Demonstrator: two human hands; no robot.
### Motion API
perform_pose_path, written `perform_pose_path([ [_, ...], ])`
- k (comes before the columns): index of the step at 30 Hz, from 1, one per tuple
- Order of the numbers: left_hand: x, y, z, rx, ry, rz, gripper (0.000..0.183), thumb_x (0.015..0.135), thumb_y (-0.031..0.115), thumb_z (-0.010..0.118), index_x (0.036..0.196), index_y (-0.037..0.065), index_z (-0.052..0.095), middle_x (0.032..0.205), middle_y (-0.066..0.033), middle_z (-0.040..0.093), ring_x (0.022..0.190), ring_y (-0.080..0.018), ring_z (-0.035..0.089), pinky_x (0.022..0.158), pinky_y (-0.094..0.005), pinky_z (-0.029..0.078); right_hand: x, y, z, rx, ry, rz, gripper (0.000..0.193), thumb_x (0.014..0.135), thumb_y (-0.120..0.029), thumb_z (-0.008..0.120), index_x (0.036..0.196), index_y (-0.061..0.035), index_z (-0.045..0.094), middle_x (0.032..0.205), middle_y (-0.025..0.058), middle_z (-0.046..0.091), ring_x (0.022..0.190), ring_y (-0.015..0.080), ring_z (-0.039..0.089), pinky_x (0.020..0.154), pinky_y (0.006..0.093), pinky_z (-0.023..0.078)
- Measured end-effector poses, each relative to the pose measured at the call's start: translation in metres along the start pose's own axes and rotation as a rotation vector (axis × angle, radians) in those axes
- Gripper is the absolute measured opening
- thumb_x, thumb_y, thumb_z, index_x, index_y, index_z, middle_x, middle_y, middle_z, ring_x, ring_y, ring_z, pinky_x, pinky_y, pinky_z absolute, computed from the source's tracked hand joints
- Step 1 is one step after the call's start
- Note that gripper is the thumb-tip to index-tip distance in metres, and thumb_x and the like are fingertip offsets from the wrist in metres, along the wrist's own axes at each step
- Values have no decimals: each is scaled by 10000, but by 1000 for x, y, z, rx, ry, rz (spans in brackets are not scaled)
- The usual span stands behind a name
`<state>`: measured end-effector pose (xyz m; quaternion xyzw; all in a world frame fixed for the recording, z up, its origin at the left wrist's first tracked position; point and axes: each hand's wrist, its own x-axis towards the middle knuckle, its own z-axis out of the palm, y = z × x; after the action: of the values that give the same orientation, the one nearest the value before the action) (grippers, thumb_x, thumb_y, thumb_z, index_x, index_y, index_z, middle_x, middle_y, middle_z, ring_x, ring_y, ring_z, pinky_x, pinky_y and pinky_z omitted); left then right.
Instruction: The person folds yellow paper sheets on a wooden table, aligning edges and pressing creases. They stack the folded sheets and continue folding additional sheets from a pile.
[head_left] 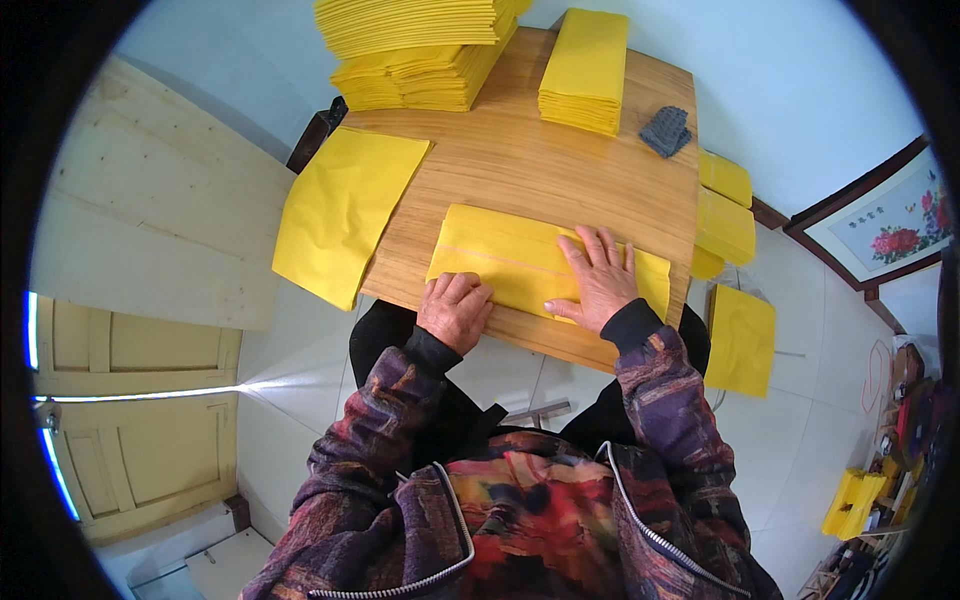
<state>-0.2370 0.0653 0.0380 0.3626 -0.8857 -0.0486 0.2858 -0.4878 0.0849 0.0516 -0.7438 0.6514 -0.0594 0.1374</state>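
In front of me a folded yellow paper sheet (510, 248) lies flat along the near edge of the wooden table, with a faint pinkish line running along it. My left hand (455, 310) is closed at its near left corner, the fingers curled together over the edge; the fingertips are partly hidden. Flat on the right part of the same sheet rests my right hand (600, 278), its fingers spread and the thumb pointing left. To the left, a wider yellow sheet (345, 215) hangs partly over the table's left edge.
Tall stacks of folded yellow paper (420, 75) stand at the far left of the wooden table (490, 150). Another stack (585, 70) sits at the far middle, beside a dark grey cloth (665, 131). More yellow bundles (740, 340) lie lower, right of the table.
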Motion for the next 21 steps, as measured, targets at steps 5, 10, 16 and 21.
perform_pose_path([
  [5,4,-2,2,-4,-20,10,223,723,100,688,940,86,640,958,-73,592,899,-296,559,778,-404,448,0,-1,-5,-13,-13,4,990,645,-596,750,1422,-134,348,1484,108,232,1382,367,180,1082,647,157],
  [10,8,-3,0,-20,-39,13,197,730,122,683,919,88,635,979,-71,600,901,-292,560,777,-405,446,0,-3,-7,-31,-22,7,1034,605,-615,764,1415,-123,351,1479,108,236,1379,374,188,1069,656,171],
  [16,16,-4,6,-41,-54,-28,135,751,153,679,859,89,628,992,-61,598,917,-282,552,771,-410,436,0,-1,-2,-31,1,-3,1011,626,-606,754,1418,-133,342,1480,110,231,1386,380,177,1064,659,175],
  [21,23,-4,8,3,-106,-12,147,765,189,679,862,99,614,996,-52,582,928,-271,538,760,-407,425,-1,1,2,-32,33,-12,942,675,-582,729,1416,-144,349,1480,108,233,1387,377,176,1064,657,176],
])
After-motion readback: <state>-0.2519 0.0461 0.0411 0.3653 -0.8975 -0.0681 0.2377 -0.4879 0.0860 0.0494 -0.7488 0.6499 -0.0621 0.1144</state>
